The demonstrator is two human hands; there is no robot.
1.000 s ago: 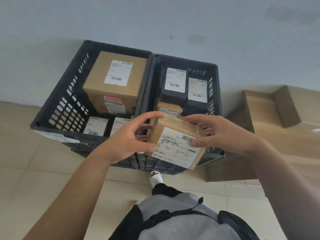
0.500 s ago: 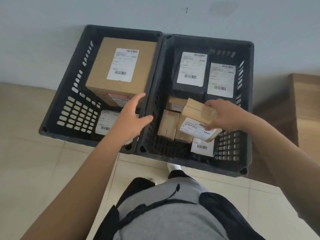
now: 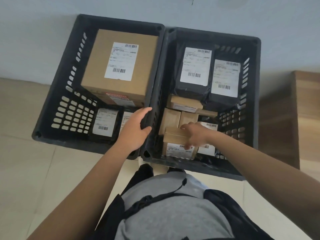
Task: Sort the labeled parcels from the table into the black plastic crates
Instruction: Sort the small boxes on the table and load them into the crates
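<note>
Two black plastic crates stand side by side on the floor against the wall. The left crate (image 3: 57,94) holds a large brown box (image 3: 119,66) and flat labeled parcels. The right crate (image 3: 254,104) holds two black bagged parcels (image 3: 194,70), several small brown boxes and white-labeled packets. A small brown labeled box (image 3: 174,144) rests at the right crate's near left corner, and my right hand (image 3: 195,134) lies on its top with fingers curled over its edge. My left hand (image 3: 136,129) is spread open on the rim between the two crates, holding nothing.
A wooden table edge (image 3: 306,118) stands to the right of the crates. The pale wall (image 3: 207,13) runs directly behind them. Beige floor tiles (image 3: 26,161) lie to the left and in front. My torso and legs fill the lower middle.
My right hand has carried the small labeled box from in front of me down into the right crate's near left corner. My left hand let go of it and settled on the crate rim.
</note>
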